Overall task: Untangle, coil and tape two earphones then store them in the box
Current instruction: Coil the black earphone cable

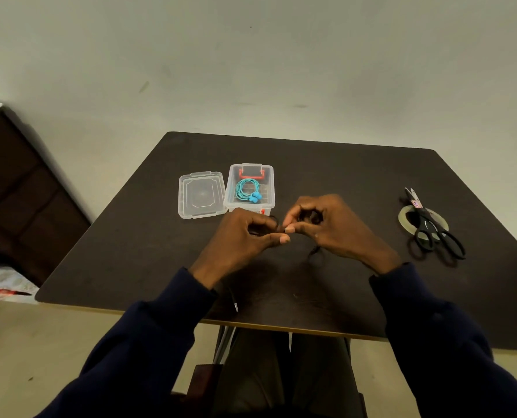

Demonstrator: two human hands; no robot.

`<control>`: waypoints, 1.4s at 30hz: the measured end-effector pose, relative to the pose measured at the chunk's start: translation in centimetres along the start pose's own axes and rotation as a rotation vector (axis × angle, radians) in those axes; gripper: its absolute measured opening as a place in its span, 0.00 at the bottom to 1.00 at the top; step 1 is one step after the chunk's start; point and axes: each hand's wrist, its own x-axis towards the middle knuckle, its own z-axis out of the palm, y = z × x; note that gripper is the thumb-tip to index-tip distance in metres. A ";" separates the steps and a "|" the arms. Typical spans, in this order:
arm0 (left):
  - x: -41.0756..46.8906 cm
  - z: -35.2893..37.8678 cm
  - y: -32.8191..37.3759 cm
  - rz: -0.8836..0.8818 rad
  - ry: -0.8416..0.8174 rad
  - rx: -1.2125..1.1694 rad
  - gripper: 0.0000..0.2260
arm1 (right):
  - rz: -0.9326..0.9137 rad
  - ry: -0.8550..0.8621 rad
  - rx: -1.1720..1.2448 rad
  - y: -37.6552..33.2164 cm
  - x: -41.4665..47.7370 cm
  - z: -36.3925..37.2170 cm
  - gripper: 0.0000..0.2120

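- Head view: open clear box on dark table, coiled teal earphones inside, lid just beside.
- Left hand, right hand, each pinching black earphones.

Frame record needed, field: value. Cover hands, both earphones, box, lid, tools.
left hand: pinches the black earphone cable
right hand: pinches the same cable, fingertips close to the left's
black earphone: mostly hidden by the hands; a length hangs under the right hand
teal earphone: coiled, inside the box
box: open, on the table beyond the hands
lid: off, beside the box on its left
scissors: lying across the tape, right side of the table
tape: roll flat on the table
progress: one earphone stored, one in hand
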 end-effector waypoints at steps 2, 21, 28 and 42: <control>0.0 0.2 -0.5 0.019 0.007 -0.033 0.06 | 0.003 0.041 0.056 -0.2 0.2 0.3 0.04; -1.1 -4.8 -4.3 -0.378 0.174 0.219 0.13 | 0.131 0.199 0.003 2.9 -1.7 -0.7 0.04; -3.3 -7.0 -2.1 -0.216 0.383 0.765 0.33 | 0.123 0.083 0.057 2.6 -1.4 -1.0 0.04; 0.5 -1.3 -3.0 -0.003 0.243 0.180 0.05 | 0.131 0.084 0.062 2.0 -1.2 -1.7 0.04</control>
